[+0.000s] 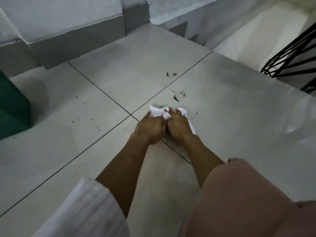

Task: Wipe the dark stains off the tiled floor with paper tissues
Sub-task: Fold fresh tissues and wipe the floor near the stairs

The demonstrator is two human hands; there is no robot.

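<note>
Currently, both of your hands hold one crumpled white paper tissue [161,113] low over the pale tiled floor [230,108]. Your left hand [150,129] has its fingers curled around the tissue's left part, with a flat white corner projecting beyond the thumb. Your right hand [179,126] grips the right part, fingers bent over it; a strip of tissue runs down along the outer side of that hand. The two hands touch each other at the knuckles, and a bunched knot of tissue shows between them. Whether the tissue presses on the floor cannot be told.

The tissue sits just past the crossing of the dark grout lines [131,115], on the tile to the right of it. A faint grey smear [162,105] lies directly beyond the tissue's far edge. Further out on the same tile are black splatter stains [177,96], and a second cluster of dark marks [171,74] lies on the next tile toward the far wall. Small dark specks [82,117] are scattered over the left tile.

A green container [12,106] stands at the floor's left edge. A black metal railing [290,59] stands at the right edge. Grey skirting [77,47] borders the far edge.
</note>
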